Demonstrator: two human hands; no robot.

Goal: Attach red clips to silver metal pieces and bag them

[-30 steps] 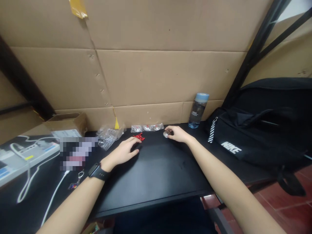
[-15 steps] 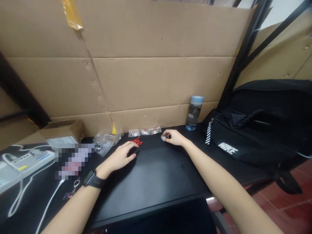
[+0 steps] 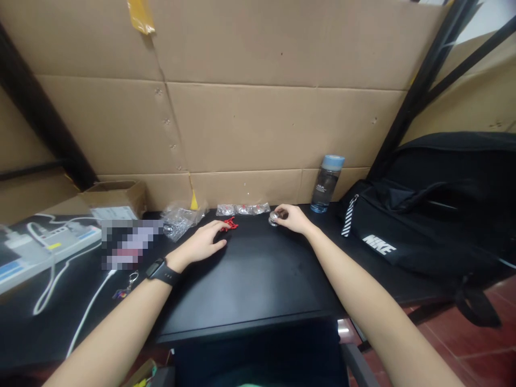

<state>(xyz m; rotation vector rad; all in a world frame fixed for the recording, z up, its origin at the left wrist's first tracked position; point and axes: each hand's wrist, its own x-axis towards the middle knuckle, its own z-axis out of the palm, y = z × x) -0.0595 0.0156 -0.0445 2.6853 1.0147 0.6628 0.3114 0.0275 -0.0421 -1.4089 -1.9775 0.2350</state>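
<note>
Handling is judged underway: shiny piece is pinched by right hand, steadiness seemingly required; red cords are partly covered by left hand, loosely spread.

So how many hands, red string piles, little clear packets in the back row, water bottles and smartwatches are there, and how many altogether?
Hands: 2 (left hand, right hand)
Red string pile: 1
Clear packets: 3
Water bottle: 1
Smartwatch: 1
Total: 8

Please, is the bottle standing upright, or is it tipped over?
Upright: the bottle stands with its base on the black table and its blue cap at the top.
</note>
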